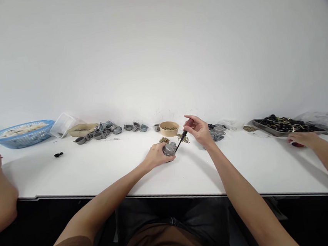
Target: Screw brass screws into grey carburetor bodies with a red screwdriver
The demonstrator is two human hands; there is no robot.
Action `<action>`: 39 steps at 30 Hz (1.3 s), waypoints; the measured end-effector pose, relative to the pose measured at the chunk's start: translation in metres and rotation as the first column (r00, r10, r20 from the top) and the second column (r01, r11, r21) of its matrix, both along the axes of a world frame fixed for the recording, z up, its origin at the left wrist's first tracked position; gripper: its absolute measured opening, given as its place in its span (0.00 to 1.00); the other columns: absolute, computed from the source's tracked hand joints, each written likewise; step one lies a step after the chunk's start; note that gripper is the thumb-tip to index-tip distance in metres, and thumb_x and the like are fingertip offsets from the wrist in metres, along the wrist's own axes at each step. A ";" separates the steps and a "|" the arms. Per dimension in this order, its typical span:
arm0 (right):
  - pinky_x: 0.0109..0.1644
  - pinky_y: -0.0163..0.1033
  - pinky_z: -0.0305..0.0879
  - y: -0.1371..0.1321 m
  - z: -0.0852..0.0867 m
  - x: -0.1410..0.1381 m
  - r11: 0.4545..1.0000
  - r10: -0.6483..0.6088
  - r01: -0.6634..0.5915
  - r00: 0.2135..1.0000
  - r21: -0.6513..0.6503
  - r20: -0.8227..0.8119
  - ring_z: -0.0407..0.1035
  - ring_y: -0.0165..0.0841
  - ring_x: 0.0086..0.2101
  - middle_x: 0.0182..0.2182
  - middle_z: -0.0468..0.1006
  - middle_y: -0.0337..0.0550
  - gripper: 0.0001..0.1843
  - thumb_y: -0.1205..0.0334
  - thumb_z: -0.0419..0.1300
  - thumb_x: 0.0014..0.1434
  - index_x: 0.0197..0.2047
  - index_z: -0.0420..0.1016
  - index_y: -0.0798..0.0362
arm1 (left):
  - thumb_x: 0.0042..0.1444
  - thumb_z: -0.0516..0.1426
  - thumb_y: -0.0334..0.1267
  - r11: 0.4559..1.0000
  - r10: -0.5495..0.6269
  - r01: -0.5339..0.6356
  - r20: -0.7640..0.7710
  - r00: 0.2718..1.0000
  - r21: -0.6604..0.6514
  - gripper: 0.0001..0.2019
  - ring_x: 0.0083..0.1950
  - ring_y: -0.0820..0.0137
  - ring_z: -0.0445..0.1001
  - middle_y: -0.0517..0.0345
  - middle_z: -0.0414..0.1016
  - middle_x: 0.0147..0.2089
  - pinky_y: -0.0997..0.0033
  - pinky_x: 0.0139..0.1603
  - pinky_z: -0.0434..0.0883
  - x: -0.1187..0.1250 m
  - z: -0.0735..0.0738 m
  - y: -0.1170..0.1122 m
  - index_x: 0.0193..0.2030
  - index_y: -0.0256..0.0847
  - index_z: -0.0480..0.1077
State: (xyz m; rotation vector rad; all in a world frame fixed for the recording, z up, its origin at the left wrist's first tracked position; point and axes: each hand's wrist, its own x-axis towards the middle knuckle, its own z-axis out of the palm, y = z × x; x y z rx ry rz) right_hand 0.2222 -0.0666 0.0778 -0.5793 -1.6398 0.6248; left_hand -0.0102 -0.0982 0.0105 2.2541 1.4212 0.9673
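My left hand (155, 155) is wrapped round a grey metal housing (170, 148) and holds it on the white table. In my right hand (200, 132) is a screwdriver (185, 130) with a dark red handle and a black shaft. The shaft slants down to the left, and its tip is at the right edge of the housing; whether it sits in a screw is too small to tell. Just behind the housing lie two small piles of brass-coloured screws (183, 138). A round cardboard tub (169, 129) behind them holds more screws.
Several grey housings (98, 135) lie back left, near a yellowish tray (82, 129), a clear box (63, 125) and a blue basket (23, 141). More parts (217, 131) lie right, before a metal tray (281, 132) of black pieces. Other people's arms (326, 150) reach in from both sides.
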 end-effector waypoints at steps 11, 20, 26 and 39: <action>0.48 0.48 0.77 -0.003 -0.001 0.000 1.000 0.016 -0.016 0.999 0.004 0.033 0.76 0.37 0.38 0.39 0.78 0.45 0.27 0.50 0.71 0.54 0.56 0.74 0.48 | 0.44 0.68 0.52 1.000 -0.001 0.001 0.012 1.000 -0.020 0.25 0.46 0.56 0.78 0.54 0.81 0.44 0.64 0.45 0.74 0.001 0.005 -0.006 0.48 0.43 0.77; 0.44 0.44 0.77 0.000 -0.004 -0.004 0.991 -0.129 0.127 0.988 0.030 0.085 0.73 0.35 0.36 0.33 0.74 0.39 0.28 0.50 0.72 0.52 0.54 0.75 0.47 | 0.43 0.69 0.53 1.000 0.012 -0.012 -0.005 1.000 -0.027 0.27 0.53 0.51 0.77 0.51 0.79 0.50 0.60 0.52 0.74 0.001 0.005 -0.006 0.50 0.44 0.77; 0.50 0.51 0.77 -0.001 -0.006 -0.005 0.995 0.091 -0.087 0.994 -0.058 0.068 0.78 0.39 0.40 0.47 0.77 0.49 0.39 0.49 0.68 0.57 0.68 0.61 0.44 | 0.44 0.68 0.54 0.998 0.022 -0.021 0.021 1.000 -0.066 0.28 0.51 0.54 0.77 0.52 0.80 0.47 0.63 0.48 0.75 0.000 0.008 -0.007 0.51 0.44 0.77; 0.46 0.50 0.78 0.003 -0.010 -0.007 0.997 0.005 -0.003 1.000 -0.071 0.023 0.78 0.38 0.36 0.40 0.78 0.43 0.37 0.48 0.69 0.56 0.65 0.62 0.44 | 0.45 0.68 0.53 0.998 0.028 -0.027 0.030 0.999 -0.062 0.27 0.50 0.54 0.77 0.51 0.81 0.47 0.63 0.49 0.75 0.000 0.010 -0.007 0.51 0.42 0.77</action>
